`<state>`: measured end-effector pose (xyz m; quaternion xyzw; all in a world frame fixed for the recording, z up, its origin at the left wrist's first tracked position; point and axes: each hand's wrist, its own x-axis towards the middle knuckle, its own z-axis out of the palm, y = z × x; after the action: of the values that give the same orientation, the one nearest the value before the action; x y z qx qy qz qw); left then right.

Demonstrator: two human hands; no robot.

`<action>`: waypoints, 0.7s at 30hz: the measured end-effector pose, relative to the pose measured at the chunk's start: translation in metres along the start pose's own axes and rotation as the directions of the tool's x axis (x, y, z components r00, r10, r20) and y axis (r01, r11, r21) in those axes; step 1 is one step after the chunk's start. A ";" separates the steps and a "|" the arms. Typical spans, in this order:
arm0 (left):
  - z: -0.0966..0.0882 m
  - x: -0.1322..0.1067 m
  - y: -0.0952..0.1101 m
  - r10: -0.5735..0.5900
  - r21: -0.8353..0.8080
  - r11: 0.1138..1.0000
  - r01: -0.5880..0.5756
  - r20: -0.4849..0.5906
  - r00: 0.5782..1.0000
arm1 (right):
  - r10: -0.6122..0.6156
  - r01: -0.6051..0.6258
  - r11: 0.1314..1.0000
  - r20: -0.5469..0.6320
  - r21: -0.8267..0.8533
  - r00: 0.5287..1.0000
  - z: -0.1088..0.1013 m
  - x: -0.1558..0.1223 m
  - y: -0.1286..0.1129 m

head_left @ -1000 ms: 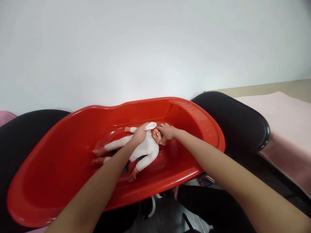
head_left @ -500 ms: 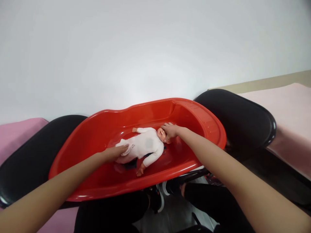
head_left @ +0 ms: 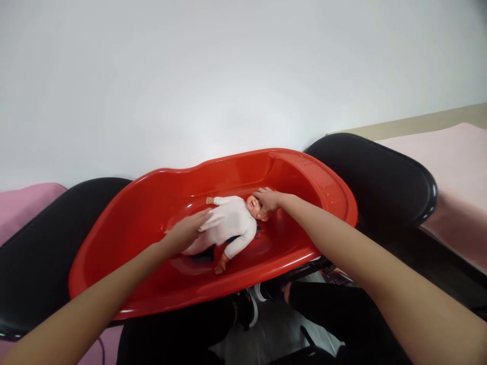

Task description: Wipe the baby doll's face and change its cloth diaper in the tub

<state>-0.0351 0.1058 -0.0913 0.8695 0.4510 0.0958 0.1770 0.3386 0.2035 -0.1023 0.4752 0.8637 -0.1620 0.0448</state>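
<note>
A baby doll in a white suit lies on its back in a red plastic tub, head to the right. My left hand rests on the doll's legs and hips, fingers stretched flat toward its belly. My right hand curls around the doll's head from the right side, with the thumb over its top. One doll arm points to the tub's far wall, the other toward me.
The tub sits across two black chair seats, one on the left, one on the right. A pale pink cloth covers a surface at right, a brighter pink one at left. A white wall stands behind. Legs and shoes show below.
My left hand went from the doll's chest down to its legs, then slid slightly back up over the hips. My right hand stayed on the head. The view drew back.
</note>
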 end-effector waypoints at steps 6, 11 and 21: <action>0.043 0.008 0.012 0.282 0.123 0.939 -0.321 0.263 0.923 | -0.002 0.003 1.000 -0.019 0.003 1.000 0.001 0.001 0.000; 0.033 0.010 0.012 0.292 0.136 0.931 -0.339 0.279 0.915 | 0.005 -0.005 1.000 0.000 0.022 1.000 0.001 0.001 0.001; 0.021 0.011 0.021 -0.029 0.372 0.926 -0.055 0.218 0.976 | 0.022 -0.022 1.000 -0.001 -0.007 1.000 -0.002 0.001 -0.003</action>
<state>-0.0060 0.0994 -0.1018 0.8955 0.4329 -0.0878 0.0551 0.3357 0.2029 -0.0997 0.4844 0.8591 -0.1583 0.0479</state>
